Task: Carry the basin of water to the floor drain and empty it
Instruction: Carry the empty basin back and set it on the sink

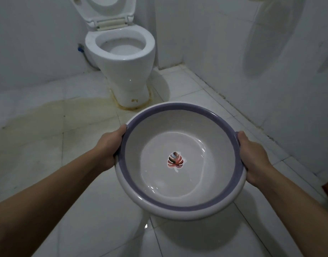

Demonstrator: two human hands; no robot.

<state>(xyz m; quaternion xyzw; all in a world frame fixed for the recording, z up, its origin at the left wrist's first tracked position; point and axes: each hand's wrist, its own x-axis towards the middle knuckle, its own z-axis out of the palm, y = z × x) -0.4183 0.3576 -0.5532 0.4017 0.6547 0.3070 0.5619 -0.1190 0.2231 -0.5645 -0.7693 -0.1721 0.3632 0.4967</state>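
Two hands carry the basin [180, 206] above the tiled floor [70, 210], held out in front of the person. Left hand [111, 147] clamps the left rim, fingers curled under the edge. Right hand [252, 156] clamps the right rim, thumb on top of the edge. Basin: white, purple band inside the rim, leaf sticker [175, 160] at bottom centre. Shallow water [159, 156] covers the bottom; ripples catch light. Basin tilts slightly toward the camera. Toilet [122, 58] stands beyond it, lid [104, 8] raised, against the far wall. Yellowish stain [53, 115] spreads on the tiles left of the toilet base. Floor drain not in sight.
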